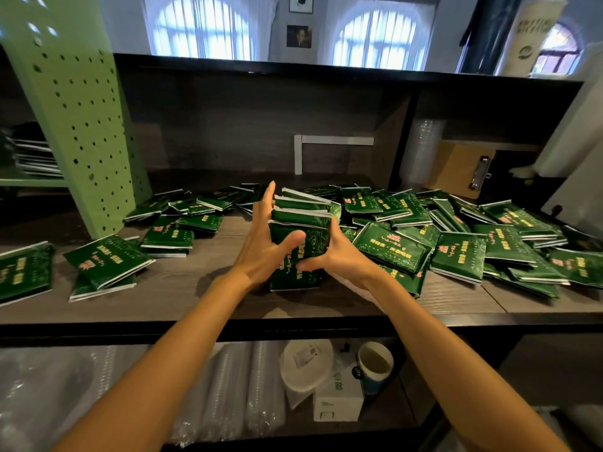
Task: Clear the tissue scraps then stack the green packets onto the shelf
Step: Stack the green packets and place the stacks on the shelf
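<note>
A stack of several green packets [301, 223] stands at the middle of the dark wooden shelf [182, 288]. My left hand [261, 246] presses flat against the stack's left side, fingers straight, thumb across the front. My right hand [336, 256] cups the stack's right side, thumb on the front of the lowest packet. Loose green packets [456, 252] lie scattered in a heap to the right, and others [107, 259] lie spread out to the left. No tissue scraps are visible.
A green perforated metal panel [81, 119] stands at the shelf's left. A clipboard [463, 171] leans at the back right. On the lower shelf sit a paper cup [375, 363], a white box [339, 402] and wrapped plastic cup sleeves [228, 393].
</note>
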Action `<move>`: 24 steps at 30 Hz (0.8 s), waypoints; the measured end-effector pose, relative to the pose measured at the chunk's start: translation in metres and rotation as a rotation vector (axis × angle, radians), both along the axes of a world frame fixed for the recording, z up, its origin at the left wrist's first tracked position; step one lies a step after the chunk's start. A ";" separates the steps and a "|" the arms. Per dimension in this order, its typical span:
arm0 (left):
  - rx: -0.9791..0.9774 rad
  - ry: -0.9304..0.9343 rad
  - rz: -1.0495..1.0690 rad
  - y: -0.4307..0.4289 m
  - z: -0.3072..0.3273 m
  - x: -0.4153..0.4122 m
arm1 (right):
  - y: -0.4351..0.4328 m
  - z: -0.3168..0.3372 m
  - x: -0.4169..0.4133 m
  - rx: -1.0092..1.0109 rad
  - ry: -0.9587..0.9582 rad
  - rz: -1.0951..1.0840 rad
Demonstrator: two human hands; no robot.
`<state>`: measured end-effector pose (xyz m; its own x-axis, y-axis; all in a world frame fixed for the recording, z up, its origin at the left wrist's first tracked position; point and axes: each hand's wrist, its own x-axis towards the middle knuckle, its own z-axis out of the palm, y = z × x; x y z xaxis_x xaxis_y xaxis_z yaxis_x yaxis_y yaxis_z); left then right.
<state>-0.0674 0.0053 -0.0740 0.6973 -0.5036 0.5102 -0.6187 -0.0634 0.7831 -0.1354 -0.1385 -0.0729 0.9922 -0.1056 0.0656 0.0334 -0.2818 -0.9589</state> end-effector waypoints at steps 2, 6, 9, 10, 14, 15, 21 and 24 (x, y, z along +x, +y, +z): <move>0.019 -0.109 0.059 -0.001 0.004 -0.003 | 0.000 -0.001 0.001 -0.059 -0.025 0.005; 0.088 -0.102 -0.005 0.003 -0.006 0.004 | -0.003 -0.005 -0.002 -0.119 -0.026 0.051; 0.178 -0.064 -0.116 0.012 -0.015 0.008 | -0.006 -0.007 -0.001 -0.139 -0.008 0.091; 0.210 -0.067 -0.128 0.014 -0.017 0.010 | -0.006 -0.008 0.001 -0.143 0.004 0.100; 0.278 -0.058 -0.170 0.019 -0.020 0.018 | -0.004 -0.011 0.004 -0.136 0.044 0.111; 0.275 -0.051 -0.152 0.018 -0.020 0.019 | -0.004 -0.011 0.005 -0.122 0.038 0.107; 0.206 0.093 -0.066 0.014 -0.014 0.036 | -0.004 -0.009 0.032 0.077 0.035 0.042; 0.255 0.081 -0.063 0.015 -0.016 0.052 | -0.001 -0.008 0.045 0.072 0.076 0.093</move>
